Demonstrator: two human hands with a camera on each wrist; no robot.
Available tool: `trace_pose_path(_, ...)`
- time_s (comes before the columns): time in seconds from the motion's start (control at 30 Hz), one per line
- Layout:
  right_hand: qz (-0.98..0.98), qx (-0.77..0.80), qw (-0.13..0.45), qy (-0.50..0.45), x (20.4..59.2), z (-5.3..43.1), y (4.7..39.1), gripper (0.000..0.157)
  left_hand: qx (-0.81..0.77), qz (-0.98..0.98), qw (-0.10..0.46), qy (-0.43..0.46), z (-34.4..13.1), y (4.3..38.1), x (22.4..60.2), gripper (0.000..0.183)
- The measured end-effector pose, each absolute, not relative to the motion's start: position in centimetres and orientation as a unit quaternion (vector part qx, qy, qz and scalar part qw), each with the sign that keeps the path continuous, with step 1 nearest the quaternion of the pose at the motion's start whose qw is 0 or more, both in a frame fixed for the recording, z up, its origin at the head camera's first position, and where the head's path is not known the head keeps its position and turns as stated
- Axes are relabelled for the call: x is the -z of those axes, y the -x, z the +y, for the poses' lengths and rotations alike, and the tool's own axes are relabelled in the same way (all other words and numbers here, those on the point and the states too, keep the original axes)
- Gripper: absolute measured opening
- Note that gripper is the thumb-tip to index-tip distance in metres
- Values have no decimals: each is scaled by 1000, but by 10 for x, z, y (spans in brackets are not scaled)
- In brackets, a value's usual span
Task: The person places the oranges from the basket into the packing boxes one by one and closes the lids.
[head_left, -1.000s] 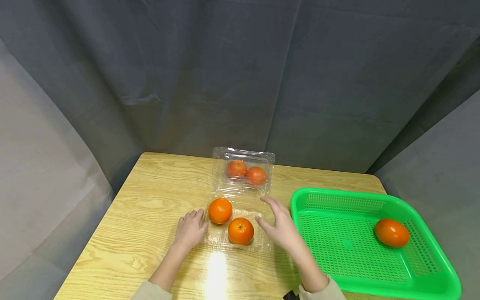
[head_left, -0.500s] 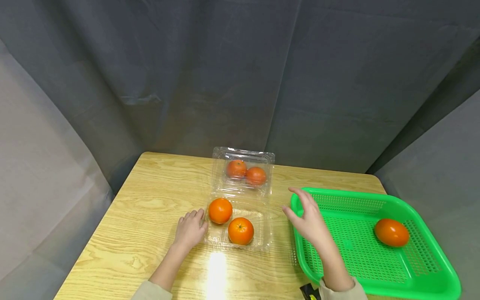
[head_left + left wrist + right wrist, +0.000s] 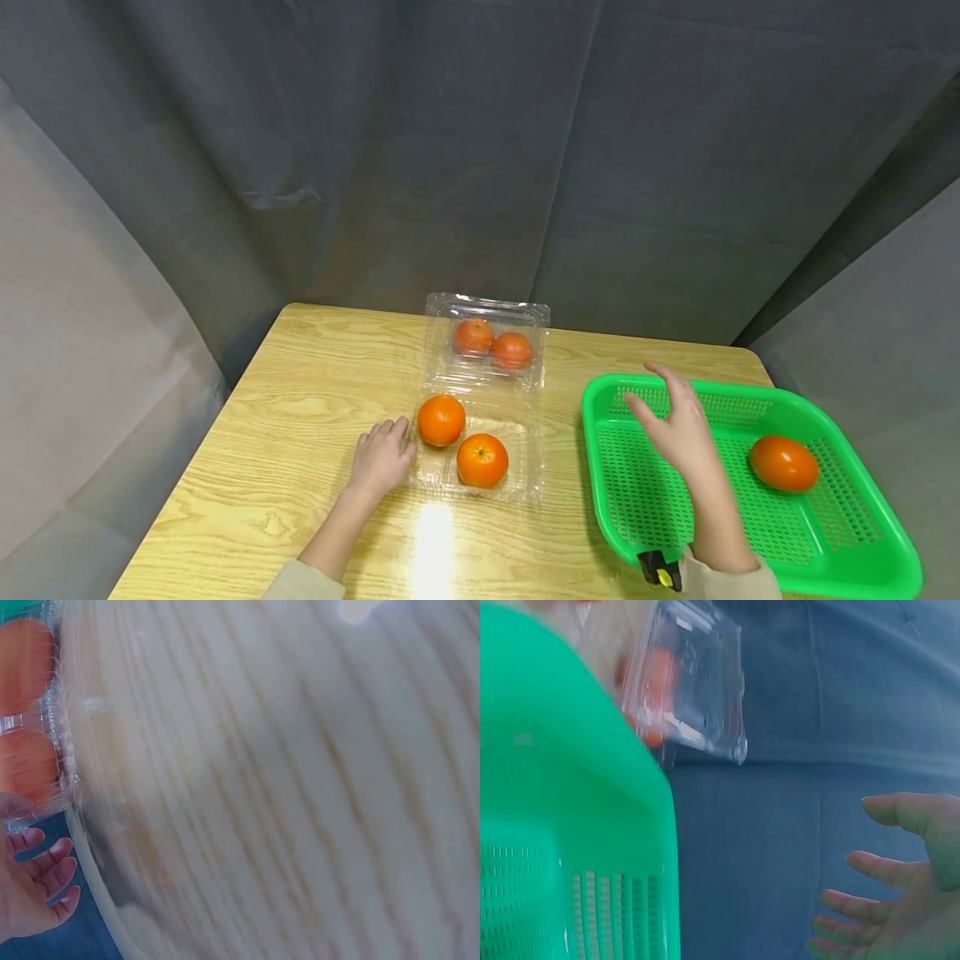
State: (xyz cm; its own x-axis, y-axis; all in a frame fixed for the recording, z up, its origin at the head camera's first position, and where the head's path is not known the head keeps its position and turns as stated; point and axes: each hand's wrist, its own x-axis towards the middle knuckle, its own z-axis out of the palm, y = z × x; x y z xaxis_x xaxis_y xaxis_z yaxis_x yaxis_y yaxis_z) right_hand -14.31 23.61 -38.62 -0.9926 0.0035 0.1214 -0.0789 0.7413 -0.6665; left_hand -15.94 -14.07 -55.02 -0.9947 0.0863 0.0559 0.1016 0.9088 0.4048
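Green basket (image 3: 780, 533), lower right of frame; one glossy fruit (image 3: 783, 464) at its right end, our right hand (image 3: 681, 425) over its left part, grip released, fingers spread. Clear container (image 3: 521, 479) unfolded on the table (image 3: 300, 417) mid-frame: two oranges (image 3: 482, 462) lower, two blurrier ones above. Our left hand (image 3: 381, 458) beside its left edge, grip slack; contact we cannot tell

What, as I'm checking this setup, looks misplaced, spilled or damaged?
Nothing stands out: two round orange fruits sit in the open clear plastic container, one oval orange fruit lies in the green plastic basket; no spill or damage shows.
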Motion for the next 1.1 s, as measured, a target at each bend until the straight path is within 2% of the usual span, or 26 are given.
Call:
trace_pose_path(0.33,-935,-350,48,40,389,278,150,65,210,-977,10,47,-141,160,551,30)
trace_pose_path(0.67,-940,-324,48,100,410,323,162,65,209,-977,12,47,-141,160,550,28)
trace_pose_path(0.9,-941,-298,19,160,422,351,165,68,206,-977,18,50,-140,161,550,27)
trace_pose_path(1.1,-937,-303,-6,175,428,367,168,70,205,-977,21,49,-141,161,551,25)
